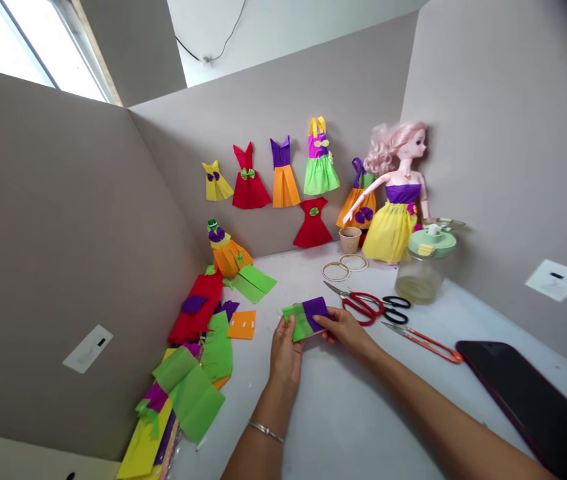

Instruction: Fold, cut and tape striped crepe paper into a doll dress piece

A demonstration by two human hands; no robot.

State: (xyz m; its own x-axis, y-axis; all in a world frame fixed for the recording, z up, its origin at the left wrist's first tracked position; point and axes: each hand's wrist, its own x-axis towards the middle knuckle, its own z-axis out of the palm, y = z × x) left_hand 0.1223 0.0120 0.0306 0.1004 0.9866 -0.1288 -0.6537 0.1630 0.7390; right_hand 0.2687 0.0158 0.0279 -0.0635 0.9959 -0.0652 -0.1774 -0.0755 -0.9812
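A small green and purple piece of cloth-like material (306, 319) is held up above the middle of the table. My left hand (287, 343) pinches its green end, thumb on top. At the purple end, my right hand (344, 331) grips the edge with thumb and fingers. Just beyond my right hand lie red-handled scissors (363, 307) and black-handled scissors (396, 310). Orange thread snips (426, 342) rest to the right of them. Left of my hands is an orange piece with white slits (241, 325).
Green, red, purple and yellow scraps (196, 400) pile up along the left side. A doll (403, 193), a lidded jar (421, 273), a paper cup (350, 240) and bangles (336, 271) stand or lie at the back. Small dresses (250, 180) hang on the wall. A phone (518, 393) lies right.
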